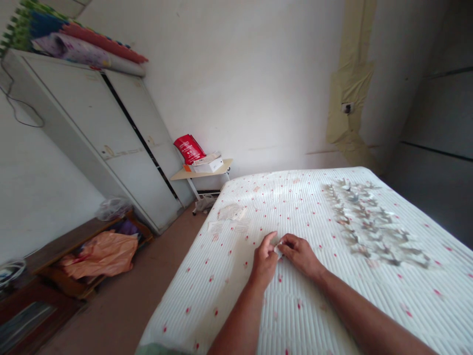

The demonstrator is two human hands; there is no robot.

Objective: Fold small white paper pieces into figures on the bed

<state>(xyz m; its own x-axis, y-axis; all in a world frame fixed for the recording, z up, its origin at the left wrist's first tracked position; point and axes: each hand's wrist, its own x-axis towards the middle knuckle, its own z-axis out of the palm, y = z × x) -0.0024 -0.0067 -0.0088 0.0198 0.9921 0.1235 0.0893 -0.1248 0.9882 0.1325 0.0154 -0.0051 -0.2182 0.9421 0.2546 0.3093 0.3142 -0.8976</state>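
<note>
The bare left hand (265,255) and bare right hand (302,253) closely pinch a small, pale paper piece (278,251) over the middle of the white, red-dotted bed (218,301), and a hard tug could rip it.

White lettering on a red bag (189,149), printed lines on paper pieces (232,212); none legible

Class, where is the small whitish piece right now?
In the head view, the whitish piece is below and right of centre, held between the left hand and right hand, over the bed.
</note>
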